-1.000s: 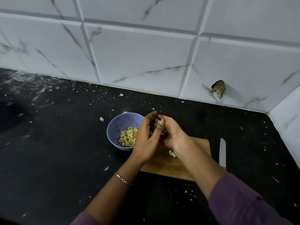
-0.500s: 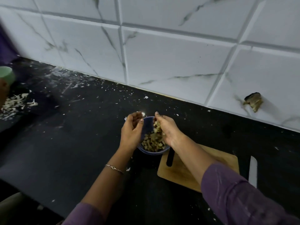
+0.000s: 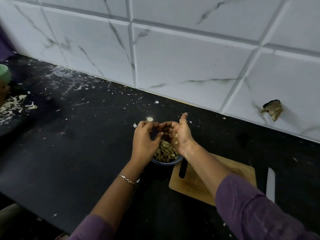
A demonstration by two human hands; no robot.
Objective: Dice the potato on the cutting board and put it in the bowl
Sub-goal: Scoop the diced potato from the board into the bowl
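Note:
A small blue bowl stands on the black counter, holding a heap of diced potato. Both hands hover right over it and hide most of its rim. My left hand is cupped with the fingers curled and apart, nothing held. My right hand is spread, palm turned toward the left hand, with a few potato bits stuck to the palm. The wooden cutting board lies just right of the bowl, partly under my right forearm; no potato shows on it.
A white-bladed knife lies on the counter right of the board. Pale peelings and a green object sit at the far left. White scraps dot the counter. The tiled wall has a broken hole.
The hands carried diced potato from over the board to the bowl and released it. The right hand has opened wide. The view has shifted left.

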